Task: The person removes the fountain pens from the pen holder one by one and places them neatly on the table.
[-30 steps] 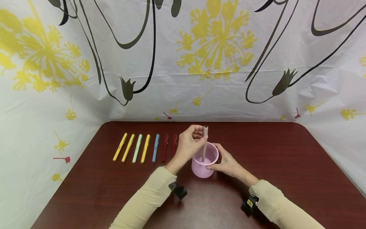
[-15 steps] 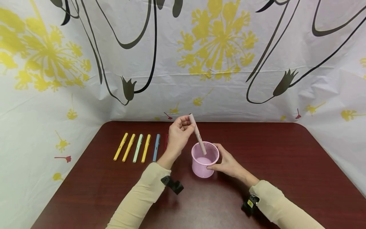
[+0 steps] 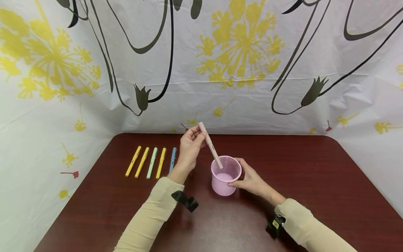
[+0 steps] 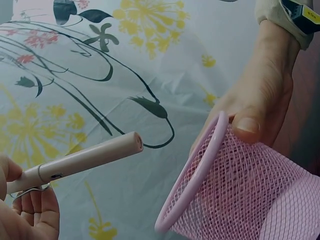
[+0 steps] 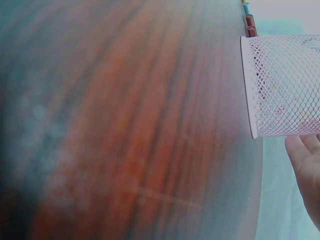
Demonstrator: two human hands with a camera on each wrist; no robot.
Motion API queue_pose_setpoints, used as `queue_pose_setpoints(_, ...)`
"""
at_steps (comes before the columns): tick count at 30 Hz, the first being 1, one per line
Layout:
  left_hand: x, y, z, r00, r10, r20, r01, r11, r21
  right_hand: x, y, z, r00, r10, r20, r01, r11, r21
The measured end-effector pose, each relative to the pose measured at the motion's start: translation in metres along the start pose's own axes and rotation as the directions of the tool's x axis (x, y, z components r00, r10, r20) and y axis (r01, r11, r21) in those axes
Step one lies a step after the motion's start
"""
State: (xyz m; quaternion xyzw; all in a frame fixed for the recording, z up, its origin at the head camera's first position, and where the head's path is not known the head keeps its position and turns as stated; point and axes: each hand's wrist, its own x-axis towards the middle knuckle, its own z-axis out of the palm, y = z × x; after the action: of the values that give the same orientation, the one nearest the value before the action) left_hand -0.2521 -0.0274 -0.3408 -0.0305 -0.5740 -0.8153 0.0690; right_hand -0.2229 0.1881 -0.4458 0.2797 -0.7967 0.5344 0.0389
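My left hand (image 3: 190, 146) pinches a pale pink capped pen (image 3: 210, 144) near its upper end. The pen slants down to the right, its lower tip just over the opening of a pink mesh pen cup (image 3: 223, 188). In the left wrist view, the clip of this pen (image 4: 90, 159) faces the fingers. My right hand (image 3: 252, 180) grips the cup from its right side, thumb near the rim, as the left wrist view also shows on the mesh cup (image 4: 240, 185). The cup stands upright on the table; no pens show inside it.
Left of my left hand lie several pens in a row: a yellow pen (image 3: 133, 161), a mint green pen (image 3: 152, 163) and a blue pen (image 3: 172, 159) among them. Dark red pens (image 5: 251, 22) show beyond the cup in the right wrist view. A patterned cloth (image 3: 201, 70) hangs behind the table.
My left hand has drawn the pale pink pen up out of the cup and leftward, tilting it from near upright. It now covers the dark red pens in the head view. My right hand stays put.
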Motion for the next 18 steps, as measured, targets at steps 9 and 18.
queue_pose_setpoints(9,0.004,0.005,-0.021,0.999,-0.013,-0.039,0.014,0.999,0.035,0.001,-0.001,0.0,1.0,0.019,-0.007,-0.019,1.0,-0.011)
queue_pose_setpoints(18,0.011,0.005,-0.059,0.995,-0.05,-0.09,0.058,0.994,0.088,0.001,0.0,0.001,1.0,0.016,0.0,-0.016,1.0,0.014)
